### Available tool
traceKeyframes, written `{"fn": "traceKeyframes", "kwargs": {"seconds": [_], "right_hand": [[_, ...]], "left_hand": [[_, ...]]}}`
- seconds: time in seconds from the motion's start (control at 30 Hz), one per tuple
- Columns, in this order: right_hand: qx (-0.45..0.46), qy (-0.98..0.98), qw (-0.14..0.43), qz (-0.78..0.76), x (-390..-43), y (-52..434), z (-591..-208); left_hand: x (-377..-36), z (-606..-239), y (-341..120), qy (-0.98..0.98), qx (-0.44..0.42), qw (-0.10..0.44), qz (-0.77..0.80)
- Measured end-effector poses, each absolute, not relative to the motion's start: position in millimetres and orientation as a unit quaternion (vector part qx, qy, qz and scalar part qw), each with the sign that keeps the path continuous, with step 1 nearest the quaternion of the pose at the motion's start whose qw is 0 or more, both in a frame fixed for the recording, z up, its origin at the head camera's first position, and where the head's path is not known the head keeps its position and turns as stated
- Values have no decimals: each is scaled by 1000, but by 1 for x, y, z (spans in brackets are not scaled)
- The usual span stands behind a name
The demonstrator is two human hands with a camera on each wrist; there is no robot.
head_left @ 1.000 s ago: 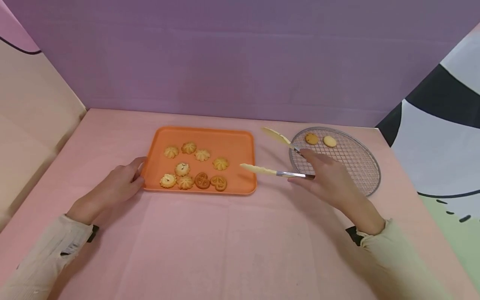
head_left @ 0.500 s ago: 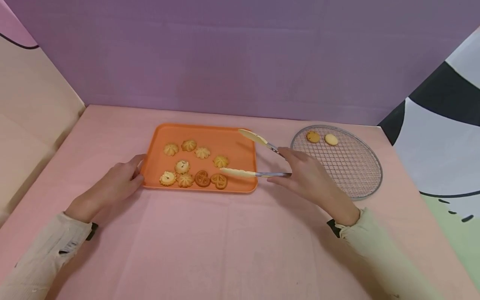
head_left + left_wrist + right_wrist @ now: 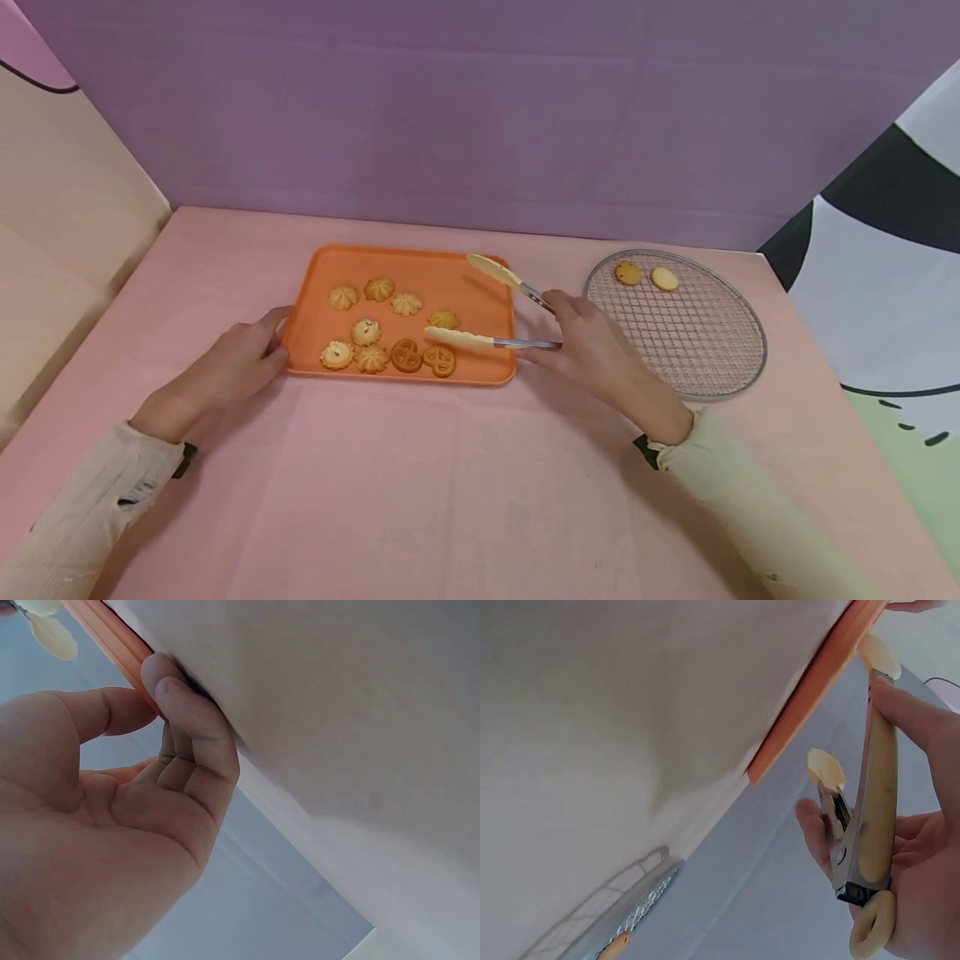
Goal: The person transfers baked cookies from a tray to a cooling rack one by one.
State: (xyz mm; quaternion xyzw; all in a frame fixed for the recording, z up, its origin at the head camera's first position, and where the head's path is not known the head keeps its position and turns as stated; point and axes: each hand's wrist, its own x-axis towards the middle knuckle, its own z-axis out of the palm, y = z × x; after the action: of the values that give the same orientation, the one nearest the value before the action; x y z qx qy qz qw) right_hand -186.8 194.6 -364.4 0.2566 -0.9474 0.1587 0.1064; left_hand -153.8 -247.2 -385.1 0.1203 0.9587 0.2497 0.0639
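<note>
We steady the orange tray [image 3: 315, 287] on the bench with our left hand [image 3: 225, 371], fingers curled on its rim. Our right hand [image 3: 596, 350] pinches the tongs [image 3: 487, 312], arms spread over a cookie [image 3: 444, 319]; next they should lower and close gently around it.

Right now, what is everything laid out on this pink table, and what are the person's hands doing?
Orange rectangular plastic tray: one, orange, left of centre on the pink table.
Piped and pretzel-shaped biscuits: nine, golden to brown, on the tray.
Round wire mesh rack: one, silver, right of the tray.
Round biscuits on the rack: two, one brown, one pale, at its far edge.
Cream-tipped metal tongs: one pair, tips apart over the tray's right side.
Left hand: fingers on the tray's left rim.
Right hand: grip around the tongs.
</note>
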Motion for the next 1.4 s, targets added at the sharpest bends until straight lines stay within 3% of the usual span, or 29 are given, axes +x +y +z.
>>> {"fn": "traceKeyframes", "kwargs": {"seconds": [0.93, 1.4], "right_hand": [[343, -928, 84, 120, -186, 189, -374], [366, -920, 114, 78, -174, 179, -368]], "left_hand": [[-154, -384, -246, 958, 116, 77, 252], [-155, -386, -248, 958, 119, 74, 250]]}}
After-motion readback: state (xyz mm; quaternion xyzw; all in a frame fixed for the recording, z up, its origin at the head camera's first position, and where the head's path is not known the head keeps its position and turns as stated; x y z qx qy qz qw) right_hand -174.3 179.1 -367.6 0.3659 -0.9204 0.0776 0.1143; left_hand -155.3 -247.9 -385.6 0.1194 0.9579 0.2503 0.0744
